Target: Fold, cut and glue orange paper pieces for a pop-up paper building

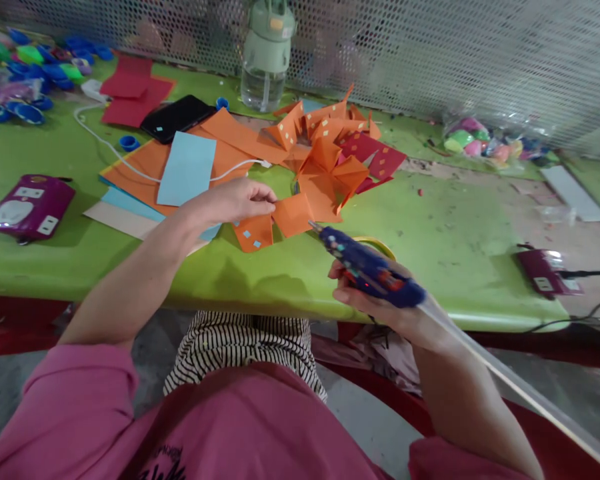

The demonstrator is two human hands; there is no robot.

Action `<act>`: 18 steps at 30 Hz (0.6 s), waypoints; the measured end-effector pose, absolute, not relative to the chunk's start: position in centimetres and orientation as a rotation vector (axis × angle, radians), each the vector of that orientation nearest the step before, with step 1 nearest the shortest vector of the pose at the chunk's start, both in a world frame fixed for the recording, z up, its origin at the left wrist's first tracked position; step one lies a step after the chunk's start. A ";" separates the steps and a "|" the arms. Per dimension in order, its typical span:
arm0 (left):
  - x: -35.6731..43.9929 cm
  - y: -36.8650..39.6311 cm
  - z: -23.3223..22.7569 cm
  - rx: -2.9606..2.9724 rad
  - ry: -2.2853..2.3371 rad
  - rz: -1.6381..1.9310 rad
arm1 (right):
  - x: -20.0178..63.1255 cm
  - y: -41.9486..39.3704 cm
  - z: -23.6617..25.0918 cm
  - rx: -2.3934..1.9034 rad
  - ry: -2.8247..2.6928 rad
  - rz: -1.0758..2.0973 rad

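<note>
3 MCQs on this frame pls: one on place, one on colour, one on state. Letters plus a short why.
1. Where does the glue gun nozzle point?
A. at the water bottle
B. at the orange paper piece
C. at the phone

2. What colour is the paper sheet lying on the flat orange sheets?
A. light blue
B. yellow
C. black

3. What is the left hand doing?
A. lying flat on the table
B. pinching the orange paper piece
C. holding the phone

Answers:
1 B: the tip sits right at that piece's lower right edge, with the gun in the right hand.
2 A: the sheet is pale blue against the orange.
3 B: the fingertips close on the top edge of the folded piece.
</note>
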State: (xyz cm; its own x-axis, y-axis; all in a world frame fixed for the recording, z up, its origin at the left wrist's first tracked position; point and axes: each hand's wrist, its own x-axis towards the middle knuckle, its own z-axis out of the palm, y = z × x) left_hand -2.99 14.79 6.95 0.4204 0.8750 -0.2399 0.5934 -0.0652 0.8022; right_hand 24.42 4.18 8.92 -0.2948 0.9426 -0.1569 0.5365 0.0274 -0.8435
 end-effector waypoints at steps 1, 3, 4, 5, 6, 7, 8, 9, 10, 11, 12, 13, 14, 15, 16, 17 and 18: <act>-3.0 14.8 6.9 1.759 1.264 0.387 | 24.4 4.2 8.7 -1.474 -1.829 1.209; -2.9 14.8 6.8 1.754 1.265 0.376 | 24.3 4.4 8.1 -1.505 -1.800 1.131; -2.9 14.7 6.8 1.755 1.273 0.367 | 24.2 4.6 7.9 -1.542 -1.806 1.074; -2.8 14.7 6.9 1.758 1.284 0.356 | 24.1 4.7 7.6 -1.578 -1.824 1.030; -2.8 14.6 7.0 1.763 1.297 0.345 | 24.0 4.9 7.5 -1.605 -1.850 1.011; -2.7 14.5 7.1 1.769 1.306 0.337 | 23.9 5.0 7.4 -1.619 -1.877 1.008; -2.7 14.5 7.1 1.774 1.314 0.328 | 23.7 5.1 7.4 -1.618 -1.905 1.012; -2.7 14.5 7.2 1.780 1.316 0.319 | 23.6 5.2 7.5 -1.604 -1.932 1.017; -2.7 14.5 7.2 1.790 1.311 0.312 | 23.4 5.2 7.6 -1.583 -1.955 1.019; -2.7 14.6 7.2 1.804 1.300 0.304 | 23.2 5.2 7.6 -1.559 -1.975 1.019; -2.7 14.6 7.1 1.821 1.286 0.298 | 23.0 5.2 7.6 -1.536 -1.993 1.016; -2.7 14.7 7.1 1.842 1.272 0.292 | 22.9 5.1 7.6 -1.520 -2.006 1.004; -2.8 14.7 7.1 1.864 1.260 0.288 | 22.8 5.1 7.5 -1.514 -2.010 0.988; -2.8 14.8 7.1 1.882 1.253 0.288 | 22.8 5.1 7.3 -1.521 -2.008 0.974; -2.8 14.8 7.1 1.894 1.252 0.291 | 22.8 5.2 7.1 -1.538 -2.002 0.955; -2.8 14.8 7.1 1.899 1.254 0.293 | 22.9 5.2 7.0 -1.561 -2.002 0.926; -2.8 14.8 7.1 1.896 1.259 0.292 | 23.0 5.3 6.8 -1.581 -2.014 0.867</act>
State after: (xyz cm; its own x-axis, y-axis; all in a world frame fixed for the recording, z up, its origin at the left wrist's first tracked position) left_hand -2.76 14.84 7.09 0.4727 0.8490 -0.2361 0.6580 -0.1618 0.7354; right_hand 22.95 5.27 6.79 -0.2538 0.9664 -0.0415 0.6941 0.1521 -0.7036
